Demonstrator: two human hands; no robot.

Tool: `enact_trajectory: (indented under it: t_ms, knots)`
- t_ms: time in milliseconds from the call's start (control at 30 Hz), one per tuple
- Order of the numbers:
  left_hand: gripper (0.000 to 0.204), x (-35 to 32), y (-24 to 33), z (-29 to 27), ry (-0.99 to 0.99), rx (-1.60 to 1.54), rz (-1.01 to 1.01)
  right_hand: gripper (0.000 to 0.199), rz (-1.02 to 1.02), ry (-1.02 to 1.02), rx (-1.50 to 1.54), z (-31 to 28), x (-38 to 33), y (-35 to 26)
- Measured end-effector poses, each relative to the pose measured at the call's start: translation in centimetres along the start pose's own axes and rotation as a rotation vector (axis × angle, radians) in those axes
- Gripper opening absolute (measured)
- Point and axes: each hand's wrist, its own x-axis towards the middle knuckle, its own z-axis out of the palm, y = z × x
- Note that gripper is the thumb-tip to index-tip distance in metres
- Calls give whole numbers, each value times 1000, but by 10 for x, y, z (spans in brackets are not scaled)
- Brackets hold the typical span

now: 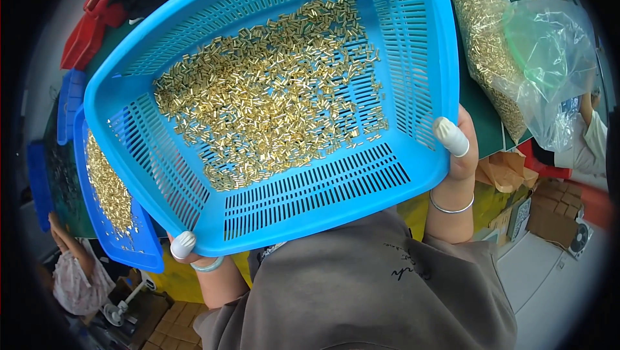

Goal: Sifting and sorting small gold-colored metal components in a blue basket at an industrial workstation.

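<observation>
A large light-blue plastic basket [323, 230] with slotted walls is held up in front of me, tilted. Small shiny brass-coloured metal tubes or pins [278, 98] lie spread over its slotted bottom, thicker toward the far and left parts. My left hand [185, 248] grips the near-left corner, its thumb in a white finger cover over the rim. At the right end, my right hand [466, 146] holds the rim, its thumb also wrapped in white and pressed on the inner edge. The other fingers of both hands are mostly hidden behind the basket.
Left of the basket, a darker blue tray [147, 250] holds more brass pieces [106, 185]. A clear plastic bag [487, 46] full of similar pieces lies at right. Red containers [84, 40] stand at far left. Other people [81, 279] are at both sides. Cardboard [552, 221] sits lower right.
</observation>
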Motion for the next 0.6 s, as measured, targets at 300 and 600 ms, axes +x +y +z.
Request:
enact_trajectory:
  t_ms: [300,600]
  knots:
    - [76,3,-3,-2,-16,-11,-24,49,-19,-15,29,-1,-2,-1]
    - [75,8,-3,11,-92,-31,54,50,-5,-33,28,0,2,1]
